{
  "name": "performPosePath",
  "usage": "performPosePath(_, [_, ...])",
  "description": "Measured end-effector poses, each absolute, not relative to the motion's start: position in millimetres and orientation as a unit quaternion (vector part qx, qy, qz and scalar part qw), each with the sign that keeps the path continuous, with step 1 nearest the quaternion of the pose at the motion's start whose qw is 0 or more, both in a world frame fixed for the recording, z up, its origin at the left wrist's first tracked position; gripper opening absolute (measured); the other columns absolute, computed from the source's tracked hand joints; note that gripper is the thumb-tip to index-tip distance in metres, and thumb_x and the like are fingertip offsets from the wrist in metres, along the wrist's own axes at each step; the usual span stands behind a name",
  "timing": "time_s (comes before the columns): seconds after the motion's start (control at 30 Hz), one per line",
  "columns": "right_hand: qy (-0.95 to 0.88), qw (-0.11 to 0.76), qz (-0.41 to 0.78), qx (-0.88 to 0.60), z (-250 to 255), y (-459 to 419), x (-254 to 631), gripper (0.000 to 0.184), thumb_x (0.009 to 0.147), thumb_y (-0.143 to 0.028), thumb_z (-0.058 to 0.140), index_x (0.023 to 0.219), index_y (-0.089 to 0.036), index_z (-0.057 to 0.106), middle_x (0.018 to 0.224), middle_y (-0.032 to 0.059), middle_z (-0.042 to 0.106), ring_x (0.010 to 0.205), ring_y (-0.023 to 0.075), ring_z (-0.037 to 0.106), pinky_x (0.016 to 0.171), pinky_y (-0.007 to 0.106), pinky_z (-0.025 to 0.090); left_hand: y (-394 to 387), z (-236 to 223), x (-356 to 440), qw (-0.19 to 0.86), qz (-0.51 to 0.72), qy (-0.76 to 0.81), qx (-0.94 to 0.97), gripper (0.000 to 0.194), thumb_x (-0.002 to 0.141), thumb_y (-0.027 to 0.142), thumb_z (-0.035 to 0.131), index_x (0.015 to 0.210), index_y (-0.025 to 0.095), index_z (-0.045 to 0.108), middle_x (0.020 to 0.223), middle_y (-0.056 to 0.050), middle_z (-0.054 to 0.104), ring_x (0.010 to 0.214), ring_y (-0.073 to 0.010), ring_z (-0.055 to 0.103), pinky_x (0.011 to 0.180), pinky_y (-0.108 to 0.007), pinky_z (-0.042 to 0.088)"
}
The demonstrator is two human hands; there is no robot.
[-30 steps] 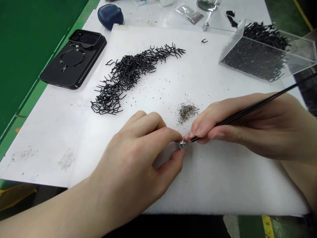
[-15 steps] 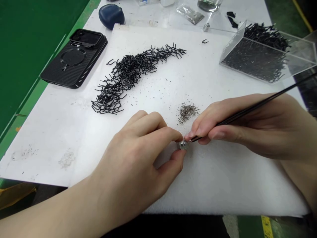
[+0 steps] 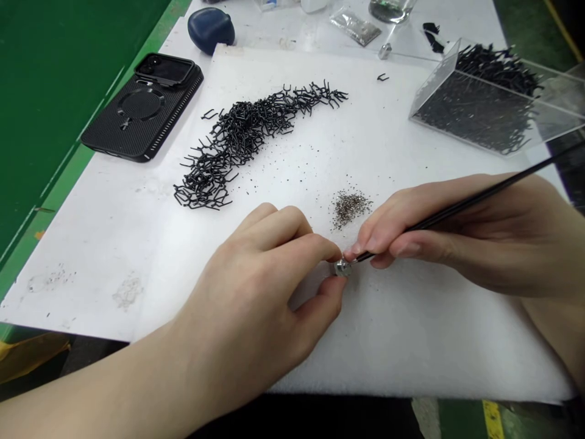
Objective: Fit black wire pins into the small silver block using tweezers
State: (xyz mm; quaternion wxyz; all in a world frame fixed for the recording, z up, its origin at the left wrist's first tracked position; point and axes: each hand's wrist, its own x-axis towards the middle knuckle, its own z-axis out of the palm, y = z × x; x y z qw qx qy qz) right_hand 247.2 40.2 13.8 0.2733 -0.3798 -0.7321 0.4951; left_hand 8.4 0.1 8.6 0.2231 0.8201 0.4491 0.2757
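Observation:
My left hand pinches a small silver metal piece between thumb and forefinger, low on the white foam sheet. My right hand grips a thin black tool like a pen, its tip touching the silver piece. Just behind the fingertips lies a little heap of tiny metal bits. A long pile of black bent clips stretches across the sheet further back.
A clear tilted box full of black clips stands at the back right. A phone in a black case and a dark blue case lie at the back left. Small bags and a loose clip sit at the far edge.
Both hands stay locked on the silver piece and the tool; the view has shifted slightly to the left, so everything sits a little further right.

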Motion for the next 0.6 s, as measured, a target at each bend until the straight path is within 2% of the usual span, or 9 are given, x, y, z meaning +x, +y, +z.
performPosePath(0.3, [-0.735,0.277,0.497,-0.369,13.2,40.9,250.2,0.019,0.087,-0.017,0.078,0.096,-0.033,0.082,0.091,-0.0009,0.079,0.085,0.0190,0.076,0.067,0.028,0.062,1.0,8.5,8.6,0.221,0.273,0.447,0.823,0.011,0.089,0.015,0.072,0.096,0.020,0.079,0.085,0.000,0.064,0.081,-0.0099,0.059,0.077,-0.018,0.051])
performPosePath(0.6, [-0.730,0.273,0.515,-0.357,12.9,41.3,249.3,0.024,0.086,-0.012,0.077,0.097,-0.032,0.082,0.093,-0.0025,0.080,0.085,0.0166,0.075,0.071,0.025,0.063,0.6,8.9,8.9,0.219,0.274,0.447,0.823,0.011,0.090,0.015,0.071,0.095,0.020,0.079,0.085,0.001,0.064,0.081,-0.0096,0.059,0.076,-0.018,0.051])
